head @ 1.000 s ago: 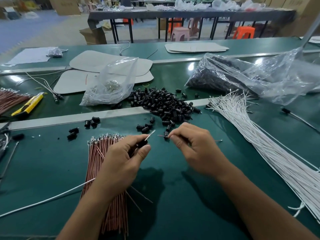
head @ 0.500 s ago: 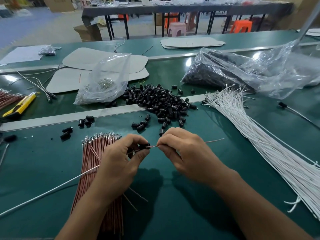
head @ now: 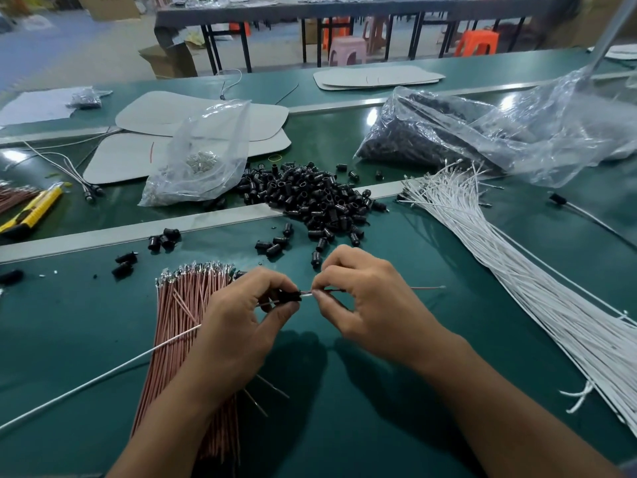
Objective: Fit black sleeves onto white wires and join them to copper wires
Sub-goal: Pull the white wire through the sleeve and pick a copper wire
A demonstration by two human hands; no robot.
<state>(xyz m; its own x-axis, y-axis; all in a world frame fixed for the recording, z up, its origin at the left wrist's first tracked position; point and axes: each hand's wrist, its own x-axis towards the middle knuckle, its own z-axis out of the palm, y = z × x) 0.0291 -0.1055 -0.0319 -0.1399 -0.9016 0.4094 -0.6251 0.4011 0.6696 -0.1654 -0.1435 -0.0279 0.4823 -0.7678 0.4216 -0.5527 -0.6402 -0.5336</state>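
head view: nearest, both forearms reach over the green table (head: 344, 426). the left hand (head: 234, 326) pinches a black sleeve (head: 287, 296) between thumb and forefinger. a white wire (head: 103, 374) runs from it down-left across a bundle of copper wires (head: 186, 305), which the hand partly hides. the right hand (head: 375, 305) pinches a single copper wire (head: 427, 287) with curled fingers, its tip meeting the sleeve. a fan of white wires (head: 517, 270) lies to the right. beyond the hands, a pile of loose sleeves (head: 310, 198) straddles a metal strip (head: 86, 241). further back sit a small clear bag (head: 203, 157), a large clear bag (head: 499, 132) and a yellow cutter (head: 34, 208).
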